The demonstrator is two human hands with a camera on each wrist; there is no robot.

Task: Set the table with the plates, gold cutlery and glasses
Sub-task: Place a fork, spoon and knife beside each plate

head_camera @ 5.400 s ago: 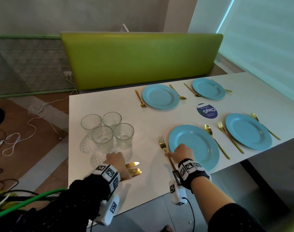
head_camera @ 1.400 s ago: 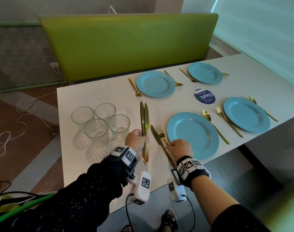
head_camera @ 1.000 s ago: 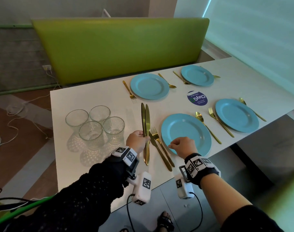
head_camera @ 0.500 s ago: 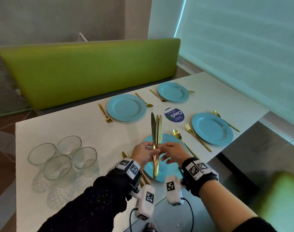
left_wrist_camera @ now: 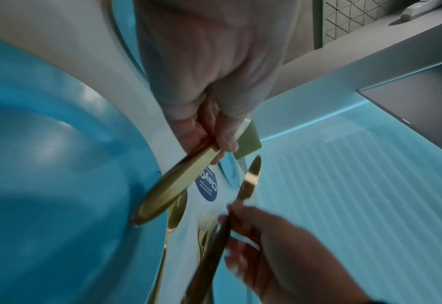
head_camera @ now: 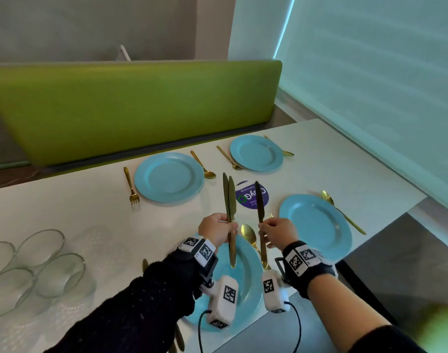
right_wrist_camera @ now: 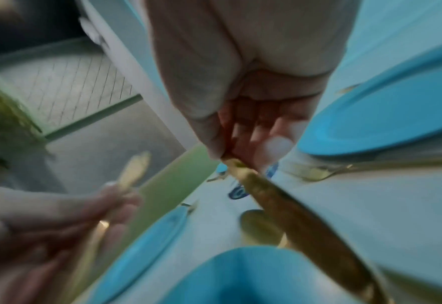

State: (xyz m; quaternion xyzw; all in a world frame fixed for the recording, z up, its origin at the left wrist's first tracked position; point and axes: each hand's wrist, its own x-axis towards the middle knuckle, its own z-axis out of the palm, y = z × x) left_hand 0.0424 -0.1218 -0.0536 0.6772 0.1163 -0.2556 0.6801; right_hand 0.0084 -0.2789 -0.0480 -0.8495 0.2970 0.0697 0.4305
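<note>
White table (head_camera: 65, 207) in front of a green bench back (head_camera: 141, 105), four blue plates laid, knives now going out. Right hand (head_camera: 277, 231) grip: thumb and fingers pinching one gold knife (head_camera: 259, 202) just above its handle, blade up, roughly upright, handle hanging over the near plate (head_camera: 246, 281). Left hand (head_camera: 216, 230) grip: fingers curled round two knives (head_camera: 229, 200) held together, blades up, parallel to the single one, a small gap between the two hands. Both wrists raised over the near plate, nothing resting on the table. Step, as I read it: knives being dealt from the bundle to the settings. Next move likely needs the right hand to tip its knife flat and lay it by the right near plate (head_camera: 316, 224), beside the fork (head_camera: 268, 215) or spoon (head_camera: 341, 211) there without knocking either; which side I can't tell. Near plate's spoon (head_camera: 249, 236) lies right under the hands. Far plates (head_camera: 169, 177) have fork and spoon each, no knife visible. Glasses (head_camera: 37, 263) clustered at the table's left, not yet distributed.
</note>
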